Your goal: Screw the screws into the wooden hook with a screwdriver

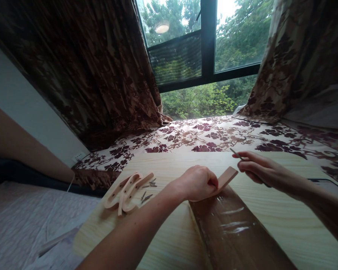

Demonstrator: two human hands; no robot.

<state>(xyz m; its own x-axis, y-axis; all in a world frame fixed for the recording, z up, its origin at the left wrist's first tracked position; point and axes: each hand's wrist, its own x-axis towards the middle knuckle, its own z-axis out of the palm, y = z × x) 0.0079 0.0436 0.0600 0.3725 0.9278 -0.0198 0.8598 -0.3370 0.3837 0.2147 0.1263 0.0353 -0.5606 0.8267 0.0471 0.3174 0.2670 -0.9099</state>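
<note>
My left hand is closed on a light wooden piece at the far end of a brown, film-wrapped board. The piece's flat end sticks out to the right of my fingers; the rest is partly hidden under the hand. To the right, my right hand is raised and holds a thin metal tool between its fingers, its tip pointing up and left, apart from the wooden piece.
Curved wooden pieces with holes lie on the pale wooden table at the left, beside several small screws. A flat dark-edged device is at the right edge. Behind are a floral cloth and a window.
</note>
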